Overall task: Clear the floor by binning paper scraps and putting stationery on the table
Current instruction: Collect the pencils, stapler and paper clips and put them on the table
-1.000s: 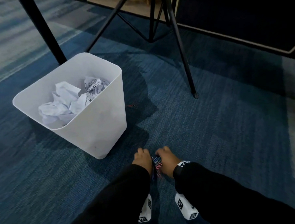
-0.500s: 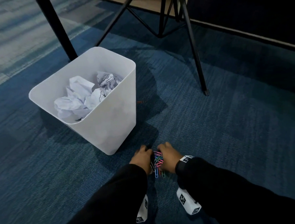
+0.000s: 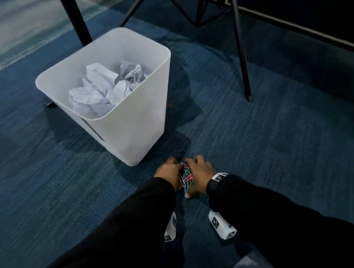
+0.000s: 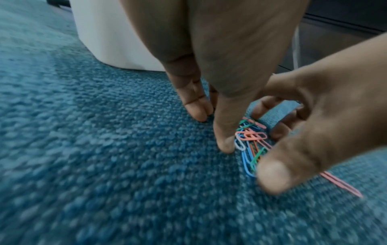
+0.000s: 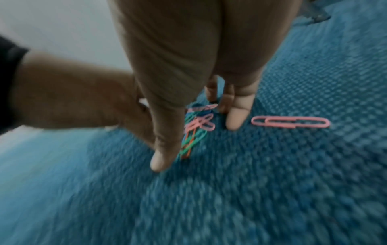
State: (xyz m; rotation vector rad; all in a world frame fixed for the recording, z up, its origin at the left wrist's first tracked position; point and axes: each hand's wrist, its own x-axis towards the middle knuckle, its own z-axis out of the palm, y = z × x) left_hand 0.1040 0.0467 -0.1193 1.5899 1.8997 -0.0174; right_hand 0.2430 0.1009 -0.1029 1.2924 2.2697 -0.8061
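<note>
Two hands, left hand (image 3: 168, 170) & right hand (image 3: 200, 171), fingers straight, are raking the paper clips (image 3: 186, 175) together on carpet just in front of the bin (image 3: 131, 123); next needs scooping w/o missing the stray pink clip (image 5: 290, 122).

Paper clips (image 3: 186, 175): pink, blue, green, orange, white. Bin (image 3: 135, 127): white. Crumpled paper (image 3: 101, 90): white; printed ball at 1 o'clock. Carpet (image 3: 274, 150): blue, tonal blocks.

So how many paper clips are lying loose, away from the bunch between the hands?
2. A pink clip lies on the carpet just beside the right hand; an orange clip lies by the white bin. More may hide behind the bin.
</note>
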